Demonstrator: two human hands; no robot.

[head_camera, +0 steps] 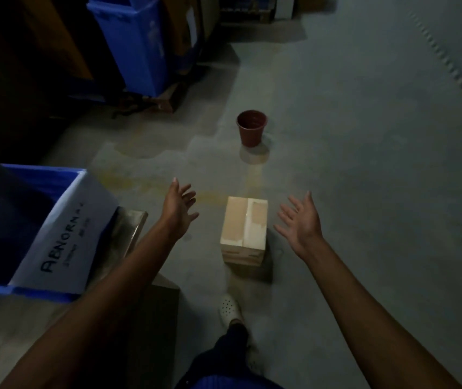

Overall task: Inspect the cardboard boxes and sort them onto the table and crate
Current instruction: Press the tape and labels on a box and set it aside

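A small taped cardboard box (244,230) stands on the grey floor in front of me. My left hand (178,210) is spread open to the left of the box, not touching it. On the other side, my right hand (300,221) is also open, palm turned towards the box, with a gap between them. A blue crate (55,175) with a white paper label reading "ABNORMAL" sits at the left on a table (131,228).
A brown plastic pot (251,127) stands on the floor beyond the box. Another blue bin (137,43) sits on a pallet at the back left. My foot in a white shoe (230,307) is just behind the box. A wet stain marks the floor.
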